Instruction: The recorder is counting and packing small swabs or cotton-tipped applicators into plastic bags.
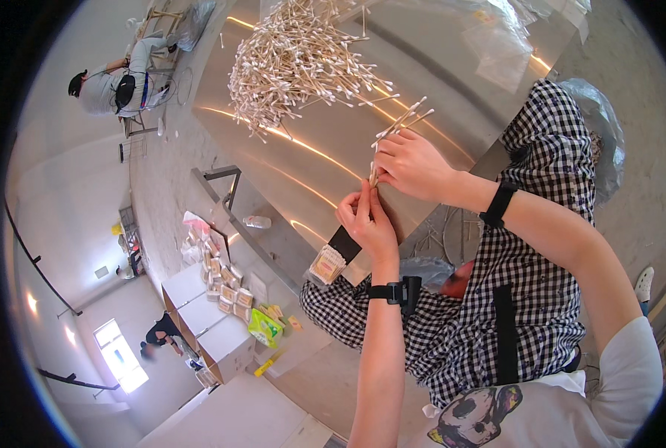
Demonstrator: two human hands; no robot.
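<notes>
My right hand (415,166) is closed round a small bunch of wooden cotton swabs (406,119), whose white tips fan out beyond the fingers. Just below it, my left hand (366,220) pinches the lower ends of the same swabs between thumb and fingers. Both hands are over the near edge of a shiny metal table (310,172). A big loose heap of cotton swabs (303,63) lies on the table beyond them. Close to my left wrist, a small packed bag of swabs (327,265) sits at the table's corner beside a dark strip.
See-through plastic bags (497,45) lie at the table's far right. On the left, stacked swab packs (232,291) stand near a large white carton (198,321) and a green bag (264,328). Checkered cloth (460,336) covers my lap. Other people (120,89) work farther off.
</notes>
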